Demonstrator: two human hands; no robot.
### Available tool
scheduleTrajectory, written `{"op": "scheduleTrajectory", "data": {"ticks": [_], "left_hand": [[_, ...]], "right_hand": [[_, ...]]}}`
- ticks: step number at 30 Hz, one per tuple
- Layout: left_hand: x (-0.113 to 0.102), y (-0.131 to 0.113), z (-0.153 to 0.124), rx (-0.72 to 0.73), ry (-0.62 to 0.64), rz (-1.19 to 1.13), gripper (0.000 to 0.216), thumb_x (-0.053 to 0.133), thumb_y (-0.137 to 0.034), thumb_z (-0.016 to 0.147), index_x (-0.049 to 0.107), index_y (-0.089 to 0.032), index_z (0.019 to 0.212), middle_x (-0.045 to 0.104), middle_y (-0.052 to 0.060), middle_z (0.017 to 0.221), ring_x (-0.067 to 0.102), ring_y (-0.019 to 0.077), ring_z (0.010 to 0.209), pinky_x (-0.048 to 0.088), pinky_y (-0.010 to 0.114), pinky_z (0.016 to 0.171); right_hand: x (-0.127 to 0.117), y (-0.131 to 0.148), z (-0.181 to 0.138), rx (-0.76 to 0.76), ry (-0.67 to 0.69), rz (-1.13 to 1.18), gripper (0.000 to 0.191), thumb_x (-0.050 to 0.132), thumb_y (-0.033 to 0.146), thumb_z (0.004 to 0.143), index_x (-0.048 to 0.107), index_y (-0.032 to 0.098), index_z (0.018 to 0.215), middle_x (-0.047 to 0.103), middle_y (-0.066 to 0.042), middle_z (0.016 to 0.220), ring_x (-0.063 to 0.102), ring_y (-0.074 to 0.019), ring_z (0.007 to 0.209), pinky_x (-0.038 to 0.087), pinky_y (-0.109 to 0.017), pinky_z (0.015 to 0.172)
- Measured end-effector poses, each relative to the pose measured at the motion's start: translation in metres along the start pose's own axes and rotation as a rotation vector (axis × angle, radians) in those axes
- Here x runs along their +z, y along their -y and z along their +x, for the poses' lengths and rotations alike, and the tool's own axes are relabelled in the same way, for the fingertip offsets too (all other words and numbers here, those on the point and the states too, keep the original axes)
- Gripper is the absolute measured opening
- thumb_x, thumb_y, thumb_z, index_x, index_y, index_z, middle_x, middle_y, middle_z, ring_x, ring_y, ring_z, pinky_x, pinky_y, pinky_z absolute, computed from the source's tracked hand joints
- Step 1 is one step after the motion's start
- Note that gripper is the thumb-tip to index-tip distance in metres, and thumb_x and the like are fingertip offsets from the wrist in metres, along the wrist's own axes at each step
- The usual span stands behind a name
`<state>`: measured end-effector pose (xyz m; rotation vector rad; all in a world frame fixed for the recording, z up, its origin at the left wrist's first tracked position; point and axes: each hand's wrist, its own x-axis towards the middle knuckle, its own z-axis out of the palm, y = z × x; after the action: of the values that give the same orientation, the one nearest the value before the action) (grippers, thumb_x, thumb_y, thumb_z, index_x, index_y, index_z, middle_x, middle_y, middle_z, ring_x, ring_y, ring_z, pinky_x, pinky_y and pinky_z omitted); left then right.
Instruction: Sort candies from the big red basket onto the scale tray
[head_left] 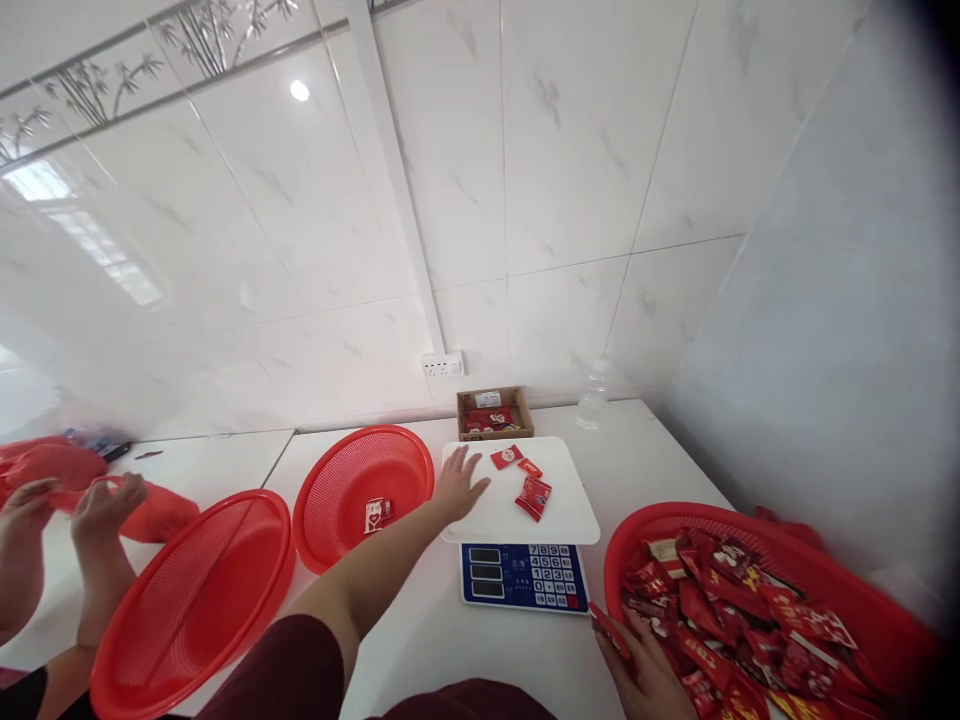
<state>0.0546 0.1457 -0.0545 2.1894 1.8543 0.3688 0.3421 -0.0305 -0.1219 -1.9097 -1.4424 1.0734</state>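
- The left hand point(457, 488) reached over the left part of the white weighing pan point(472, 522), its fingers spread apart and holding nothing; whether it touched the pan could not be told.
- The right hand point(643, 668) was low at the right, its fingers clamped on a red packet point(613, 632), just beside the scale's blue keypad panel point(521, 578).
- Three small red wrappers point(533, 497) lay on the pan, right of the left hand.
- A large red basket point(664, 514), full of mixed packets point(720, 610), stood right of the scale on the white tabletop point(420, 625).
- Behind the pan sat a cardboard box point(495, 435) with red packages inside; a clear bottle point(592, 400) stood to its right.
- Left of the scale, a round red colander point(337, 495) held a few pieces.
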Motion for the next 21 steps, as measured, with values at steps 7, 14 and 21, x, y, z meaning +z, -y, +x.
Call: {"op": "scheduleTrajectory", "data": {"ticks": [7,14,21], "left_hand": [[0.041,-0.075,0.049,-0.091,0.239,-0.038,0.084,0.039,-0.073,0.077,0.023,-0.027,0.146,0.013,0.014,0.155,0.008,0.0389,0.141,0.016,0.061,0.107],[0.059,-0.086,0.038,0.227,0.188,0.148,0.059,0.047,-0.061,0.081,0.049,-0.025,0.128,0.033,0.013,0.144,0.029,0.0342,0.132,0.026,0.054,0.106],[0.054,-0.072,0.029,0.164,0.227,0.086,0.029,0.049,-0.041,0.086,0.057,-0.025,0.108,0.051,0.009,0.113,0.050,0.0270,0.107,0.048,0.040,0.083]], "right_hand": [[0.001,-0.002,0.001,0.010,-0.007,-0.013,0.058,0.044,0.065,0.069,0.068,0.032,0.112,0.045,-0.003,0.144,0.037,-0.0279,0.134,0.035,-0.040,0.107],[0.003,-0.005,0.001,0.004,0.009,-0.029,0.059,0.042,0.065,0.072,0.066,0.032,0.114,0.043,-0.003,0.146,0.034,-0.0282,0.136,0.038,-0.040,0.105],[0.003,-0.011,0.002,0.017,0.044,-0.076,0.061,0.041,0.064,0.074,0.062,0.031,0.120,0.036,-0.006,0.149,0.031,-0.0270,0.138,0.033,-0.041,0.108]]}}
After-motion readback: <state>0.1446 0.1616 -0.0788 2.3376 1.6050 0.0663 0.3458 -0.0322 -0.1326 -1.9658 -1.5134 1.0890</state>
